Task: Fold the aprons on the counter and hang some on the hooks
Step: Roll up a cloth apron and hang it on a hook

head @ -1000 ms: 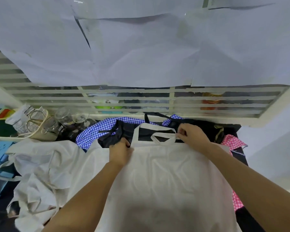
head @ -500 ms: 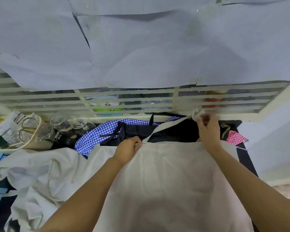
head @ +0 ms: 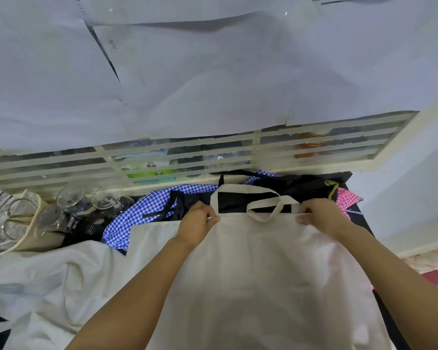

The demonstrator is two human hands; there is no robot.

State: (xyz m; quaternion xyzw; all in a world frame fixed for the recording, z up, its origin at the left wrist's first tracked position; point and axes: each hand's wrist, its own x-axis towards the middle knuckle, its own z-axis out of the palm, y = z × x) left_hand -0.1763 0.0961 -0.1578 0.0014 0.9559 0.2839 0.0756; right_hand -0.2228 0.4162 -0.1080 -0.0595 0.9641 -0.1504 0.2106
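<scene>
Cream apron [head: 263, 274] lay flat on the counter [head: 390, 324]. Bib end pointed to the back edge and the skirt end ran toward the person, so long axis went front-to-back. L hand [head: 197, 223] pinched the bib's top hem at its left corner, fingers curled onto it. R hand [head: 321, 215] pinched the same hem at the right corner. Both hands were level w/ each other, equally near, both on cloth.

Neck strap [head: 240, 189] arched beyond the hem btwn the hands. A shorter loop [head: 266, 213] lay across the hem nearer the R hand. Next fold prob. brings the bib back toward the person, so the straps want tucking in or they'll trail out.

Just behind the hem lay a black apron [head: 238, 202], w/ a blue check apron [head: 142, 213] to the back-left and a pink check apron [head: 348, 198] by the back-right corner. White cloth heap [head: 48, 281] crowded the left side, touching the cream apron. Glasses [head: 106, 198] stood back-left, apart from the hands. No hooks in view.
</scene>
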